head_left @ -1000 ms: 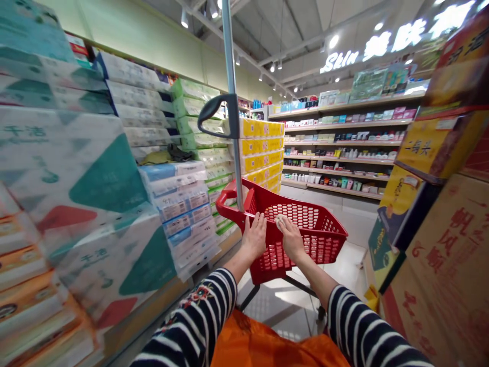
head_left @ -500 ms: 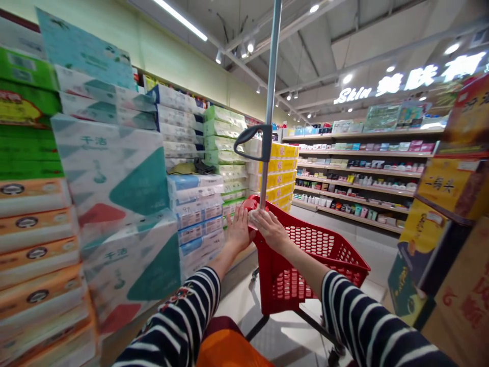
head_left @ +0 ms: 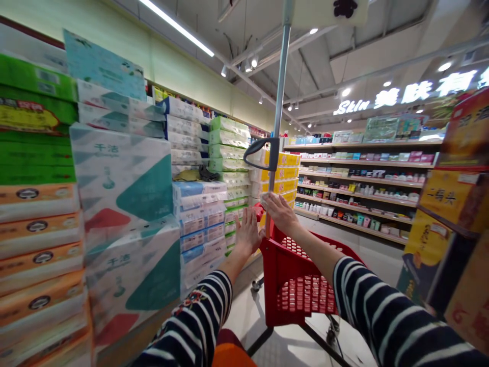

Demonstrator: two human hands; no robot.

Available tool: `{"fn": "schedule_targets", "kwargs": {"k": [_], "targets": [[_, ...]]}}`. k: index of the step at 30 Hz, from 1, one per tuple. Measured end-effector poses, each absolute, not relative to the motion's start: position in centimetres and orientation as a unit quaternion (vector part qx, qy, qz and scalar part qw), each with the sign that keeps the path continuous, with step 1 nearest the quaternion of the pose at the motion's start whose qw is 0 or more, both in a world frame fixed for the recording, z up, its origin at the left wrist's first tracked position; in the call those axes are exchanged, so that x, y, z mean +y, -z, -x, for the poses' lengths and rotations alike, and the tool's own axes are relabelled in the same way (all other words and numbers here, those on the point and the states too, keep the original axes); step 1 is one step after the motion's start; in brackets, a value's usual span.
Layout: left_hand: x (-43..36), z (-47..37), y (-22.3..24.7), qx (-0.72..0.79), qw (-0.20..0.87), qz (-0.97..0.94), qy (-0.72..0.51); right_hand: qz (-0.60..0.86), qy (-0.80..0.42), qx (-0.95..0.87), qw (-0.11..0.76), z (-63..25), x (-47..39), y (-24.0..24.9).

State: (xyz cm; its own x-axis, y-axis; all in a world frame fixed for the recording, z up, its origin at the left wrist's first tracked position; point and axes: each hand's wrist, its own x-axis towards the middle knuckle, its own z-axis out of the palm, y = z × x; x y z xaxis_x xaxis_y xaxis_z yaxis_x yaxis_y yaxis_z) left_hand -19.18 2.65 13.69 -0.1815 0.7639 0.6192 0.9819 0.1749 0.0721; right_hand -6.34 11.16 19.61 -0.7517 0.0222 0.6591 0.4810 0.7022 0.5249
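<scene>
A supermarket aisle seen from a person's head, with both arms in navy-and-white striped sleeves reaching forward.

The left hand (head_left: 248,233) is open, fingers spread apart, palm pressed against the near left corner of a red plastic shopping cart (head_left: 301,278). The right hand (head_left: 278,211) lies flat on top of the cart's red handle (head_left: 260,210), fingers stretched out rather than curled around it; whether it grips cannot be told. The two hands sit close together, the right a little higher and farther than the left.

The cart stands in the middle of the aisle, just ahead of the person, its basket a lattice of small holes. A grey metal pole (head_left: 280,102) rises from the cart's near edge, between the hands, up to a white sign (head_left: 328,11) at the top of the view. A dark grey loop handle (head_left: 262,153) juts left from the pole above the hands.

On the left, stacked packs of tissue paper (head_left: 122,214) in white, teal, green and orange fill the shelving close by. Yellow packs (head_left: 284,173) are piled farther down. On the far right, long shelves (head_left: 367,178) carry small bottles under a lit sign (head_left: 405,94) reading "Skin". Cardboard boxes (head_left: 454,204) crowd the near right.
</scene>
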Motion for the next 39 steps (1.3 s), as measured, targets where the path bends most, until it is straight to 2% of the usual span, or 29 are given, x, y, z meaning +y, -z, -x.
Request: {"fn": "schedule_targets", "kwargs": {"k": [3, 6, 11, 14, 17, 22, 25, 29, 34, 36, 39], "targets": [[2.9, 18.9, -12.6, -0.724, 0.240, 0.604, 0.232, 0.098, 0.359, -0.896, 0.243, 6.2, 11.0, -17.2], [3.1, 18.8, -12.4, -0.728, 0.233, 0.602, 0.234, 0.076, 0.363, -0.904, 0.212, 6.3, 11.1, -18.1], [3.2, 18.7, -13.2, -0.727, 0.225, 0.600, 0.248, 0.127, 0.369, -0.864, 0.317, 6.6, 11.7, -24.2], [3.2, 18.8, -13.3, -0.729, 0.232, 0.592, 0.255, 0.137, 0.376, -0.855, 0.331, 6.7, 12.0, -25.3], [3.1, 19.0, -12.5, -0.743, 0.212, 0.586, 0.245, 0.130, 0.379, -0.863, 0.308, 6.6, 11.9, -22.3], [2.3, 19.9, -10.1, -0.749, 0.213, 0.586, 0.225, 0.085, 0.376, -0.882, 0.272, 6.0, 11.4, -13.6], [2.2, 20.5, -9.5, -0.756, 0.210, 0.583, 0.211, 0.057, 0.370, -0.895, 0.244, 5.8, 11.4, -11.2], [2.5, 20.8, -10.7, -0.755, 0.206, 0.588, 0.207, 0.073, 0.362, -0.897, 0.243, 6.1, 11.8, -14.9], [3.0, 20.1, -12.7, -0.746, 0.208, 0.595, 0.214, 0.159, 0.356, -0.860, 0.330, 7.0, 12.4, -22.1], [3.0, 19.8, -12.8, -0.742, 0.212, 0.597, 0.221, 0.165, 0.358, -0.854, 0.340, 7.2, 12.3, -22.4], [2.7, 19.6, -11.9, -0.744, 0.204, 0.594, 0.228, 0.150, 0.363, -0.861, 0.323, 7.1, 11.8, -19.6]]}}
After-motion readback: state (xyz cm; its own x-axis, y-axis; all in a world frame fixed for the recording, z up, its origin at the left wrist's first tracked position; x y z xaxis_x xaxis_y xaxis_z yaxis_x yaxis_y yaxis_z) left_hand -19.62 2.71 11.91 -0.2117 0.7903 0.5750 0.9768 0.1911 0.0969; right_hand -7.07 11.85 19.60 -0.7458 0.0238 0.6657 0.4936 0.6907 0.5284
